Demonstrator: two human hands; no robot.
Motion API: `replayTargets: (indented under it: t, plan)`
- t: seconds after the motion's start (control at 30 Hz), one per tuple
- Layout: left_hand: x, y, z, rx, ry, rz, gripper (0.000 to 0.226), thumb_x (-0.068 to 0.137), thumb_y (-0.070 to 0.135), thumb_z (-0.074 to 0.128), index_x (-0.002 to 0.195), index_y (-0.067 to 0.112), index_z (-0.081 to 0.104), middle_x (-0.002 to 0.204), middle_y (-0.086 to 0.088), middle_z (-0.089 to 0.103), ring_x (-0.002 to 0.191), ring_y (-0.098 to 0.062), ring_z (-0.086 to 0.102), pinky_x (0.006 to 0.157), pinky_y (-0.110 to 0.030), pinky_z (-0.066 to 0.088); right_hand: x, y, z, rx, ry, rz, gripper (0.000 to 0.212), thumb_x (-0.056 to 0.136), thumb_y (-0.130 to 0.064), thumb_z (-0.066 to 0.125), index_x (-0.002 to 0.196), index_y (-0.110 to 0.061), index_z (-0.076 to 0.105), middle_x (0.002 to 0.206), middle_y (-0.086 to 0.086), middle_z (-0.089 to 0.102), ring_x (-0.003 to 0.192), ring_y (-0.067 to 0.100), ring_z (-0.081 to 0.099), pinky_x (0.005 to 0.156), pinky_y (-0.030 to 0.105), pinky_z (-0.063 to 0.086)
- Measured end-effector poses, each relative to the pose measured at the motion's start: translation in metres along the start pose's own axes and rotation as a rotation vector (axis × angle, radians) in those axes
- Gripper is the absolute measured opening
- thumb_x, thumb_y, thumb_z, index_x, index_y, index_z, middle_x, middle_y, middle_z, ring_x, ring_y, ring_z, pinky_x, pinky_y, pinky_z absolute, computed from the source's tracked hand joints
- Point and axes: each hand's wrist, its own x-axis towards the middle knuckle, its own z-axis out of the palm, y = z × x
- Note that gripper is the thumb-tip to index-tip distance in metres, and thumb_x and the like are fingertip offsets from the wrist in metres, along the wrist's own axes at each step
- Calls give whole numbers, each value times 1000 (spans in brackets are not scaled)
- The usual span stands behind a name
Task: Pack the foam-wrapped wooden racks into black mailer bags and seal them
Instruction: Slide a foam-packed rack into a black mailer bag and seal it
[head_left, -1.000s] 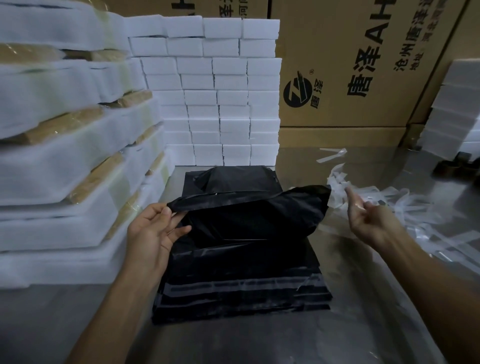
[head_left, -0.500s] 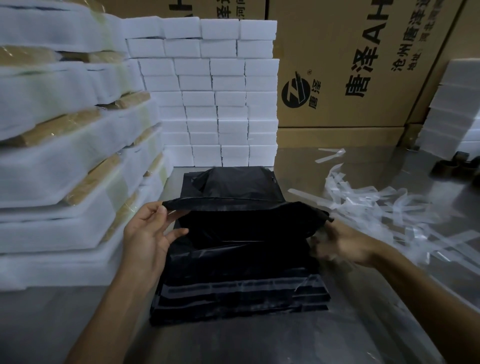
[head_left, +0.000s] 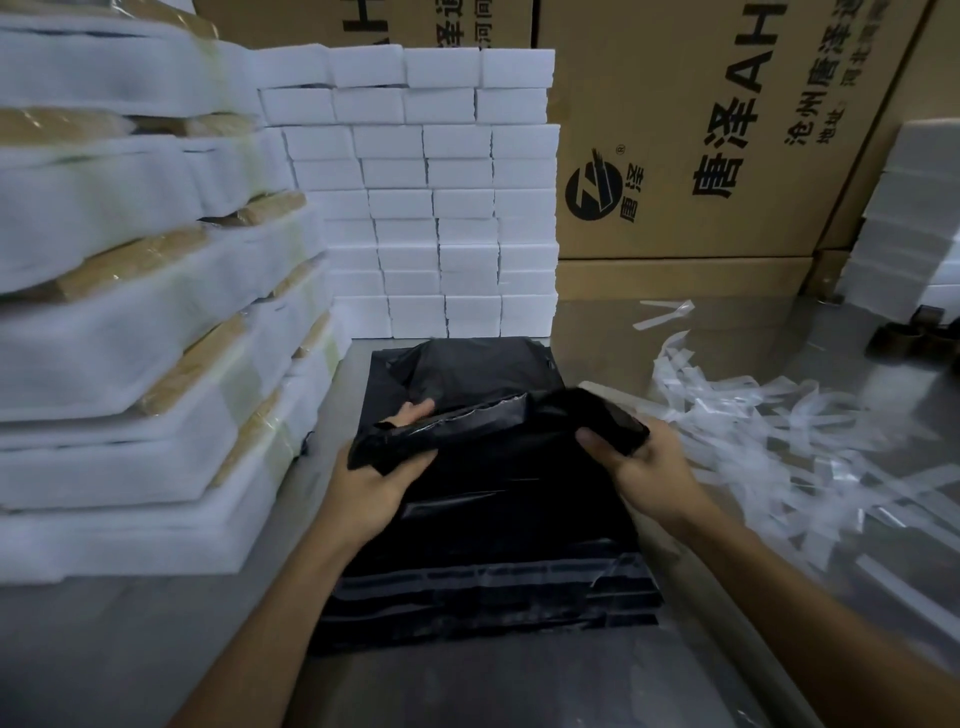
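The right hand (head_left: 641, 462), which a second ago was hanging loose and bare out over the clear strips, is now gripping the right end of the black mailer bag's (head_left: 498, 431) open edge, thumb curled over the near side. The left hand (head_left: 376, 467) was only touching the bag's left edge then; now it is clenching that edge, thumb on top and fingertips (head_left: 415, 410) poking out beyond the film. The mouth, which was gaping upward, is now being drawn into a flatter, stretched band between the two hands.

The bag is glossy, crumpled and thin, its rim folded over and catching a dull shine. It is lying on top of a stack of black mailers (head_left: 488, 587) just below the thumbs, pale adhesive bands showing along the stack's near edge. What is inside the held bag cannot be told.

Left of the left fingers, foam-wrapped wooden racks (head_left: 135, 332) are sitting piled high, tan wood peeking through the white foam. Beyond the fingertips, white foam blocks (head_left: 441, 197) are standing stacked against cardboard boxes (head_left: 701, 135). Right of the right fingers, peeled clear strips (head_left: 779, 436) are lying scattered on the metal table (head_left: 130, 639).
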Motion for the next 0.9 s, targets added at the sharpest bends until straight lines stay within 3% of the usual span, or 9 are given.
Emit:
replayTargets:
  t: [0.1,0.2,0.33,0.4,0.5,0.57,0.67,0.77,0.9]
  plan:
    - [9,0,8,-32,141,-112,10,95,17,61,96,24,68,96,16,71,89,7,63,72,-3,43,6,-1,8,-68,13,-29,16,98,-17,62,85,-24,66,67,-10,66,61,3,60,59,17,46]
    - [20,-5,11,15,229,-149,22,99,25,53,82,12,57,78,-4,60,71,-14,56,60,-25,41,15,1,12,-87,82,-29,21,100,-25,58,84,-12,62,71,3,65,67,10,59,65,29,47]
    - [33,-8,14,9,349,-146,38,100,24,52,63,19,46,55,12,49,49,4,47,52,-19,37,35,0,15,-99,126,-101,18,103,-22,53,90,-17,65,78,-14,66,74,-2,60,68,16,46]
    - [39,-6,15,-50,364,-133,33,101,23,52,68,20,54,60,18,57,58,8,54,57,-15,41,46,1,14,-131,149,-112,23,104,-20,52,85,-8,57,70,-11,55,67,1,50,63,22,40]
    - [48,-7,13,-143,358,-139,16,100,24,54,100,14,66,95,2,72,94,-15,66,84,-29,50,61,2,11,-133,159,-111,19,105,-20,49,93,-8,58,84,0,61,78,6,54,72,26,43]
    - [52,-11,7,-237,357,-156,8,96,21,61,98,18,68,100,-6,72,100,-23,67,91,-38,51,66,2,11,-152,155,-107,19,106,-22,48,97,-10,60,88,0,63,85,11,57,78,31,45]
    - [57,-17,-7,-346,287,-129,17,84,11,74,79,27,73,87,3,73,89,-15,69,80,-27,54,70,5,11,-154,142,-92,21,106,-23,47,100,-8,60,93,8,65,90,24,60,82,40,47]
    - [59,-20,-22,-440,251,-108,12,70,26,81,80,20,77,86,-1,74,84,-16,69,75,-24,54,70,6,9,-140,138,-101,22,105,-24,47,95,-7,57,88,14,61,83,19,56,77,39,45]
    - [64,-18,-22,-453,289,-158,15,81,30,75,84,16,79,89,-3,76,83,-15,71,72,-24,56,71,9,13,-137,163,-105,28,105,-26,47,89,-4,51,79,9,53,77,14,49,72,35,41]
